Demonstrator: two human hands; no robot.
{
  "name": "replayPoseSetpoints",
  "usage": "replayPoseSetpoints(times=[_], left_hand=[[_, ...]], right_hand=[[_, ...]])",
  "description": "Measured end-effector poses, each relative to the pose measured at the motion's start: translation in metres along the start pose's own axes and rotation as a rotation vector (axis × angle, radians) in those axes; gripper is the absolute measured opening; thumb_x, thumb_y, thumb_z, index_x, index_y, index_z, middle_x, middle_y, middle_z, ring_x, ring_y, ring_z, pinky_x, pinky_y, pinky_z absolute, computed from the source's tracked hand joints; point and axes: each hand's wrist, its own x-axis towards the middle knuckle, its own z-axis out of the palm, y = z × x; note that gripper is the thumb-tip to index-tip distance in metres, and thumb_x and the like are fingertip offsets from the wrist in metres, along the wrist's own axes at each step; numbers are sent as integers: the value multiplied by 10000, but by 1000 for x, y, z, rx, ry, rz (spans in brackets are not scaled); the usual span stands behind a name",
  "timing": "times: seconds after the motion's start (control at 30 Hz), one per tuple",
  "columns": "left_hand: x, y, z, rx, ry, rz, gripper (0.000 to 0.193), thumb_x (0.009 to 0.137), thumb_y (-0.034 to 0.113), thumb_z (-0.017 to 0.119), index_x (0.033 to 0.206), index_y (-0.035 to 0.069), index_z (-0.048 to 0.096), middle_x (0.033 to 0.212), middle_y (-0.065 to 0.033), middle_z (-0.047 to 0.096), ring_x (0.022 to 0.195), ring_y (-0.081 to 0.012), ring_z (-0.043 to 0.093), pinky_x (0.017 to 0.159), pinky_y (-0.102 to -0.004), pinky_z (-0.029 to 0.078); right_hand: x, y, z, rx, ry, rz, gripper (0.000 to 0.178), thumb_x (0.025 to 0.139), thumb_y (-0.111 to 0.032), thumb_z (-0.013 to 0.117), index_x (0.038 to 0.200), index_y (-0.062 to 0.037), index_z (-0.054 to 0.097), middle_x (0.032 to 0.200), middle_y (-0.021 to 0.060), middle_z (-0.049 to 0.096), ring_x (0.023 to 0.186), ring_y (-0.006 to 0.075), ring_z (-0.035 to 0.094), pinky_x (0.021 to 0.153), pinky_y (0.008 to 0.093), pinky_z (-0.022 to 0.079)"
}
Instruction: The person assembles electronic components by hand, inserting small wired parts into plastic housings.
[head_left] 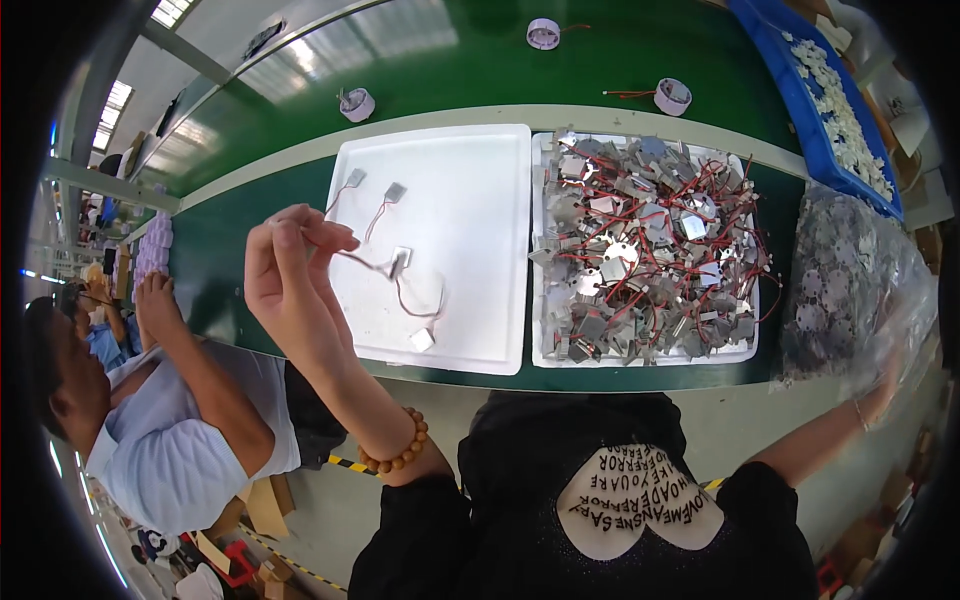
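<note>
My left hand (pixel 300 260) is raised over the left side of a white foam tray (pixel 470 180), its fingers pinched on a thin wire. That wire leads toward a small square silvery part (pixel 400 260). Another square part (pixel 422 340) with a curved wire sits nearer to me in the same tray. Farther back lie two small grey parts with thin leads (pixel 394 192). Off to the right, my right hand (pixel 888 385) is at the edge of a clear plastic bag (pixel 840 290) of flat grey metal pieces. Its fingers are blurred and partly hidden.
A second foam tray (pixel 540 345) is heaped with grey metal parts and red wires. Behind, round white housings (pixel 673 97) stand on a green surface (pixel 440 75). A blue bin (pixel 815 140) holds small white pieces. A co-worker (pixel 190 420) sits close on the left.
</note>
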Motion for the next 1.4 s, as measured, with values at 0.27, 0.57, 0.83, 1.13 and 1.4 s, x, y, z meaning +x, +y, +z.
replayPoseSetpoints(times=[0.27, 0.57, 0.83, 1.13, 1.4], left_hand=[[7, 22, 24, 67, 55, 115, 190, 901, 150, 452, 931, -27, 515, 735, -70, 522, 577, -114, 505, 518, -236, 440], [-39, 34, 29, 155, -43, 100, 217, 902, 72, 404, 1035, -70, 500, 874, -136, 583, 495, -59, 393, 429, -188, 294], [-74, 40, 73, -7, -268, -130, 135, 829, -6, 463, 940, -82, 449, 633, -76, 510, 484, -120, 507, 502, -197, 375], [-86, 33, 92, -161, -273, -316, 95, 785, -60, 528, 862, -18, 492, 705, -19, 502, 570, -28, 385, 499, -150, 293], [-93, 29, 107, -34, -294, -442, 50, 823, -11, 519, 872, 2, 522, 655, 24, 501, 512, 17, 334, 431, -133, 217]], right_hand=[[14, 138, -3, 220, -251, 151, 223, 856, -183, 493, 894, 18, 581, 899, 119, 556, 811, 209, 524, 745, 311, 406], [29, 271, -27, 368, -496, 323, 231, 856, -180, 506, 982, 7, 561, 999, 94, 538, 895, 184, 514, 815, 295, 391], [8, 247, -13, 490, -615, 470, 269, 856, -177, 518, 1060, -3, 543, 1088, 71, 521, 969, 162, 505, 877, 281, 377], [6, 263, -22, 636, -623, 581, 473, 847, -386, 473, 1102, 13, 483, 1048, 109, 517, 953, 182, 500, 885, 314, 389], [5, 264, -40, 714, -636, 780, 468, 851, -386, 463, 1093, 15, 486, 1030, 106, 527, 938, 182, 509, 869, 309, 396]])
